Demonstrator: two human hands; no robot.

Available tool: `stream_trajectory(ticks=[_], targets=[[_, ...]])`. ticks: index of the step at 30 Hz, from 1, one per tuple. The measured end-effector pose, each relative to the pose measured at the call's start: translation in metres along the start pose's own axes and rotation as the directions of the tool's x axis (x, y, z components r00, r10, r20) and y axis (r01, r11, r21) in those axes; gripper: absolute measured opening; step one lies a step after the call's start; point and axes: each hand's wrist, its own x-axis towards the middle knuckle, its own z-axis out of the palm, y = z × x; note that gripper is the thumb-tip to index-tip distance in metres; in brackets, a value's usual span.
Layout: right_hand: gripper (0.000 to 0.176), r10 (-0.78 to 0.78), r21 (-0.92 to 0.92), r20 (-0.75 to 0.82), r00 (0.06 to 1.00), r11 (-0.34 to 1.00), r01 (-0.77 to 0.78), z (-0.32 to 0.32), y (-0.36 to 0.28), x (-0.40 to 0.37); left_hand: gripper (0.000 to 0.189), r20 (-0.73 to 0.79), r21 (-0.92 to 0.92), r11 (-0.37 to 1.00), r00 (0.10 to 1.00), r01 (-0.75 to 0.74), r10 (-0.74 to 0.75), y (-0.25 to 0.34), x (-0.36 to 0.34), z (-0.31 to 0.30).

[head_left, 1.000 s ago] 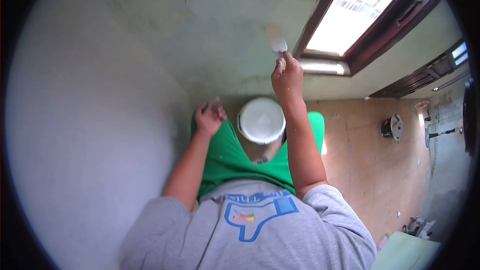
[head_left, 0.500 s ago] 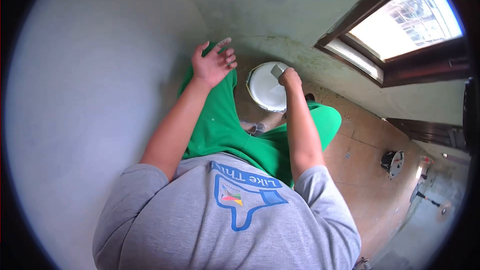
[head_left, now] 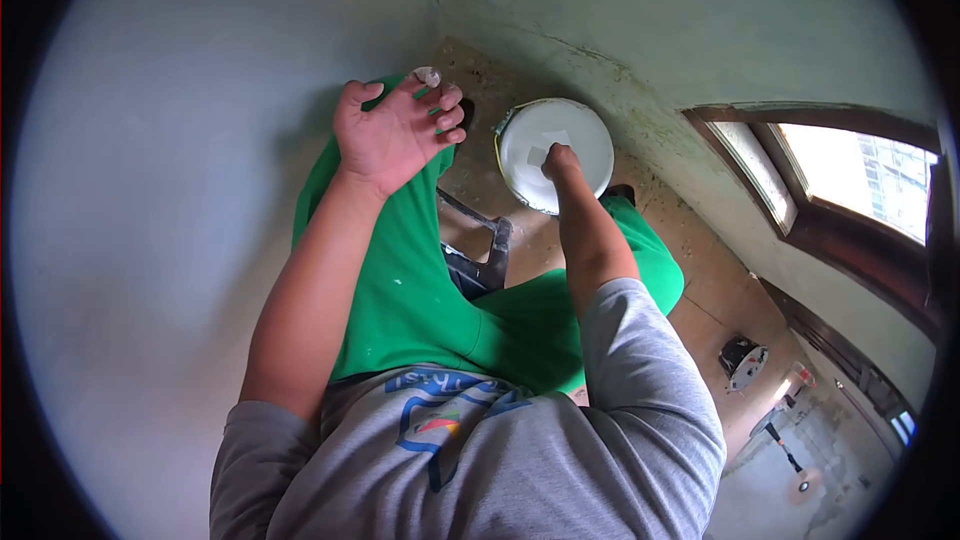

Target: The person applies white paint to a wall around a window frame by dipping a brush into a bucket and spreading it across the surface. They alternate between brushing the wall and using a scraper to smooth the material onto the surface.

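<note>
A round bucket point(head_left: 590, 140) with white contents stands on the floor between my knees. My right hand point(head_left: 562, 160) is over it, its fingers closed on a flat grey scraper point(head_left: 537, 156) whose blade reaches down to the white surface. To the left, my left hand point(head_left: 400, 130) is raised above my green-trousered knee, palm up, with fingers apart and curled a little. White material coats one of its fingertips. Nothing lies in that palm.
A pale wall point(head_left: 150, 190) rises close on my left and a greenish wall point(head_left: 600, 0) ahead. Right of it is a dark-framed window point(head_left: 850, 175). A dark stool point(head_left: 490, 245) shows between my legs; a small black bucket point(head_left: 743, 362) stands on the floor at right.
My right hand has lowered the scraper into the bucket from its rim. My left hand has shifted slightly left and looks larger. The whole view has turned and moved.
</note>
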Motion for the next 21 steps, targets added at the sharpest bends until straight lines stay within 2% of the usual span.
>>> stream_trajectory(ticks=[8,14,18,21], targets=[[0.027,0.016,0.059,-0.059,0.998,0.998,-0.012,0.045,-0.007,0.028,0.058,-0.057,-0.019,1.000,0.998,0.016,-0.017,0.005,0.004,-0.006],[0.031,0.050,0.017,0.019,0.999,0.999,-0.050,0.042,-0.007,0.027,0.060,-0.043,-0.038,0.999,0.999,0.023,-0.025,0.009,0.006,-0.004],[0.034,0.067,0.000,-0.005,0.998,0.998,-0.067,0.043,-0.005,0.035,0.062,-0.025,-0.044,0.999,0.999,0.029,-0.030,0.007,0.007,-0.007],[0.037,0.070,-0.004,0.000,0.998,0.998,-0.070,0.027,-0.005,0.007,0.067,0.008,-0.021,0.999,0.999,0.046,-0.045,0.003,0.011,-0.003]])
